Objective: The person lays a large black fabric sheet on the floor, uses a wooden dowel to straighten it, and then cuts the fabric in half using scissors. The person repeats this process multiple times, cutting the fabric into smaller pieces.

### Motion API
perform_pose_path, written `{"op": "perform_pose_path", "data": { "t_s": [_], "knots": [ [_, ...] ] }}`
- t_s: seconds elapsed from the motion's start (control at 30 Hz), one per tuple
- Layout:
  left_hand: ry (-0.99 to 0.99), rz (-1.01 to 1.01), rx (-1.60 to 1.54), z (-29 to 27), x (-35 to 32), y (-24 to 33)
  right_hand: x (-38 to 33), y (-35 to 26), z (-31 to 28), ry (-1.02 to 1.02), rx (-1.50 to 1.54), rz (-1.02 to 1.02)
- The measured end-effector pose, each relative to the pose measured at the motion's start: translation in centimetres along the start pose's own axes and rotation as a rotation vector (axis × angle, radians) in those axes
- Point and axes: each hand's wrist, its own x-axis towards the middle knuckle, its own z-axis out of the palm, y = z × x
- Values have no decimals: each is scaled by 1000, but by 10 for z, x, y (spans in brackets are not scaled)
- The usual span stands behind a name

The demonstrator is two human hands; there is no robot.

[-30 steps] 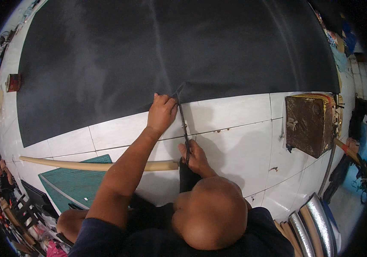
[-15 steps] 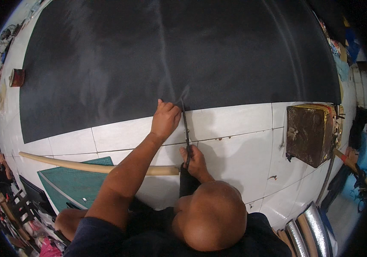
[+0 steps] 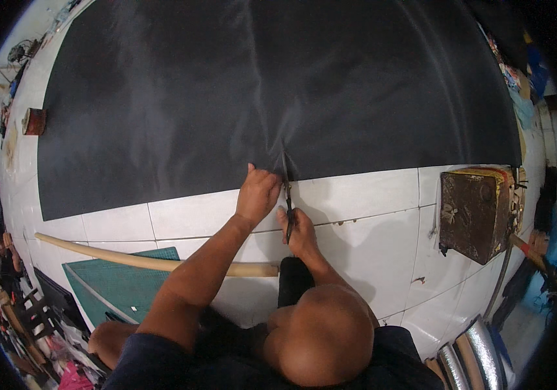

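Observation:
A large black sheet of material (image 3: 382,84) lies spread over the white tiled floor, with its near edge in front of me. My left hand (image 3: 258,196) is closed on that near edge, pinching the sheet just left of the scissors. My right hand (image 3: 300,231) grips long dark scissors (image 3: 288,200) by their handles. The scissors point away from me and their blades reach into the sheet past its edge. Small creases run in the material around the blades. How far the blades are parted is hard to make out.
A worn brown box (image 3: 473,214) stands at the right by the sheet's edge. A long pale tube (image 3: 109,257) lies across a green cutting mat (image 3: 122,286) at the left. One rusty can (image 3: 34,121) sits at the far left edge. Silvery rolls (image 3: 483,348) are at lower right.
The scissors in my right hand have moved forward into the sheet, the blades now reaching further past its edge. My left hand still holds the edge. The whole view has shifted slightly.

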Motion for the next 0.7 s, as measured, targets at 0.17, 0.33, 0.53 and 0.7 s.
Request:
{"op": "perform_pose_path", "data": {
  "t_s": [0.17, 0.33, 0.53, 0.7],
  "knots": [
    [-58, 14, 49, -7, -3, 2, -2, -15, -1, 27, -67, -26],
    [-233, 143, 222, -20, -7, -5, 12, -34, -4, -10, -41, 33],
    [-309, 195, 440, -22, -13, 8, 64, -56, -6, 30, -41, 61],
    [-343, 104, 444, -18, -22, 13, 71, -61, -5, 64, -7, -73]
  ]
}}
